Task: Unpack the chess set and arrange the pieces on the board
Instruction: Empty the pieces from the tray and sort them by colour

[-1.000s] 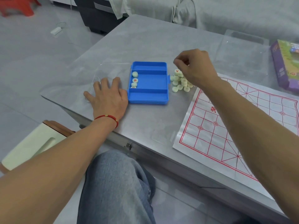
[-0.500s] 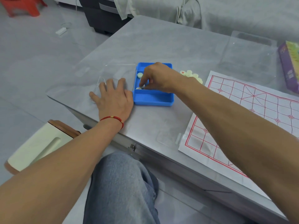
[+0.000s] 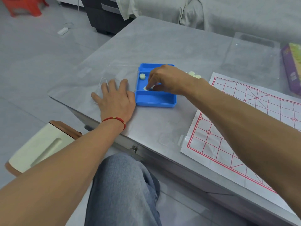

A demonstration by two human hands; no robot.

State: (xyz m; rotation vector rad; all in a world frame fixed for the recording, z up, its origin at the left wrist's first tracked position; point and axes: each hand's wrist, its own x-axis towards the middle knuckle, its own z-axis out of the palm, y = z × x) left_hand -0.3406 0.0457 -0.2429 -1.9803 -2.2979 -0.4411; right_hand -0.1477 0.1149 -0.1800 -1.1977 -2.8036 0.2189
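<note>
A person's left hand (image 3: 116, 99) lies flat, fingers straight, on the grey table (image 3: 162, 46) against the blue plastic case (image 3: 156, 101), apparently steadying it. The right hand (image 3: 164, 79) reaches into the middle compartment, fingertips pinching a pale xiangqi piece (image 3: 147, 88); another piece (image 3: 142, 76) waits nearby. Unpacked pieces (image 3: 193, 75) are heaped just beside the bare red-lined paper board (image 3: 244, 111).
</note>
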